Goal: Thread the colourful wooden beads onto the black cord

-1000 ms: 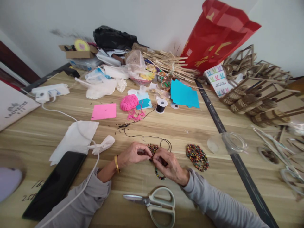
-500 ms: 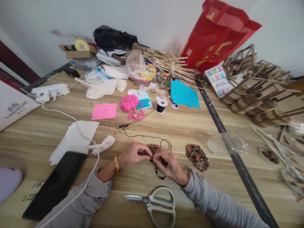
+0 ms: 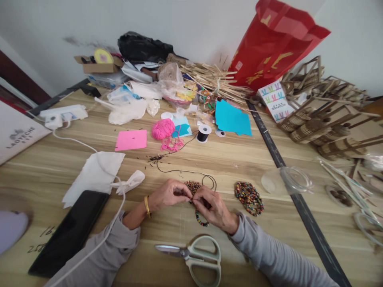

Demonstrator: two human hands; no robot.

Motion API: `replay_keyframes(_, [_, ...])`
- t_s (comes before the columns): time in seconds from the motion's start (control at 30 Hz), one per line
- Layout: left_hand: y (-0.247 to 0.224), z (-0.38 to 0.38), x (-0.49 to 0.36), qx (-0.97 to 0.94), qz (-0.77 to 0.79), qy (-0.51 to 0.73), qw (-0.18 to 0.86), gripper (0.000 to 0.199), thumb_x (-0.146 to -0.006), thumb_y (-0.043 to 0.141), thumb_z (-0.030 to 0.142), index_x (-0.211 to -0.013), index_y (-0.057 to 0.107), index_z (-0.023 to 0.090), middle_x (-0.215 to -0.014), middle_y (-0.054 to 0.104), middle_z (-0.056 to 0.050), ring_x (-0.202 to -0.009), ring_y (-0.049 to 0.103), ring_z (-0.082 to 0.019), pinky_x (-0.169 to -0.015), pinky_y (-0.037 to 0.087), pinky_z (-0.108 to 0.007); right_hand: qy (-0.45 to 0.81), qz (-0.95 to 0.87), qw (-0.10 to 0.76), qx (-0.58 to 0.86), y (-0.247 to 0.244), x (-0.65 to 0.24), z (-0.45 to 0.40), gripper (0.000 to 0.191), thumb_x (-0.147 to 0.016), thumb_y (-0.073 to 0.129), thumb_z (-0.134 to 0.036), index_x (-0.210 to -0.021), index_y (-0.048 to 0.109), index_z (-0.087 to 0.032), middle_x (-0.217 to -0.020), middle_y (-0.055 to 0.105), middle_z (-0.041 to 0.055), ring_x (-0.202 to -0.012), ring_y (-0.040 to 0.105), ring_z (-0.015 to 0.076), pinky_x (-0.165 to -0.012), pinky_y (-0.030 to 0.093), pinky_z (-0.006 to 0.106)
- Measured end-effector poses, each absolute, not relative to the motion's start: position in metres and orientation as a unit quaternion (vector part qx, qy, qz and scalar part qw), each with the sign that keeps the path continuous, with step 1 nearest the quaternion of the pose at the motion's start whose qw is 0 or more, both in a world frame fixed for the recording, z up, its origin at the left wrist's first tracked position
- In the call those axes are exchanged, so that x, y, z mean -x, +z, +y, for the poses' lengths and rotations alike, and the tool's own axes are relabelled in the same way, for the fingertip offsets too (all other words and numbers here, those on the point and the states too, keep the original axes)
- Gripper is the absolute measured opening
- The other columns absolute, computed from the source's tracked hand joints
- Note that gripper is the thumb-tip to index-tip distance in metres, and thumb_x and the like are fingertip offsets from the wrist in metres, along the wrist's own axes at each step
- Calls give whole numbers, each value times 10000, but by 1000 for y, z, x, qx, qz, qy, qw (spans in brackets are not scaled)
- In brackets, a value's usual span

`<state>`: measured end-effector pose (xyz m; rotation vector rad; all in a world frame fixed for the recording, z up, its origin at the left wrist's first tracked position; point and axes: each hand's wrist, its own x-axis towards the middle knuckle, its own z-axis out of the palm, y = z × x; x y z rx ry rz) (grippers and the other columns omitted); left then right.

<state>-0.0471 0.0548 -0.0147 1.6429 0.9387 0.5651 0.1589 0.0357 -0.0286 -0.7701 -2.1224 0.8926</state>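
My left hand (image 3: 171, 195) and my right hand (image 3: 212, 205) meet over the wooden table, thumbs and fingertips pinched together. Between them is a string of small multicoloured beads (image 3: 202, 219), part of it hanging below the fingers and part bunched behind them. The exact spot gripped is hidden by the fingertips. A thin black cord (image 3: 182, 171) loops from beside my right hand back towards a white spool of black cord (image 3: 203, 134). To the right of my right hand lies a coiled pile of beaded strings (image 3: 249, 198). Scissors (image 3: 194, 255) with pale handles lie nearer me.
A black phone-like slab (image 3: 70, 233), a white cable (image 3: 112, 223) and white paper (image 3: 92, 175) are on the left. Behind lie pink yarn (image 3: 163, 129), a pink card (image 3: 131, 140) and blue sheets (image 3: 232, 118). Small wooden baskets (image 3: 326, 123) and a red bag (image 3: 275, 44) stand at right.
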Motion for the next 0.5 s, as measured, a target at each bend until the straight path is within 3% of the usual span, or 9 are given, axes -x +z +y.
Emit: replay_keyframes(0.5, [-17, 53, 45, -643, 389, 265, 604, 102, -712, 673, 185, -775, 680, 105, -743, 703, -43, -685, 624, -129, -661, 491, -221, 346, -819, 348, 298, -31, -159, 36, 92, -898, 496, -154, -836, 560, -177, -747, 567, 40, -692, 527, 143, -624, 425, 254])
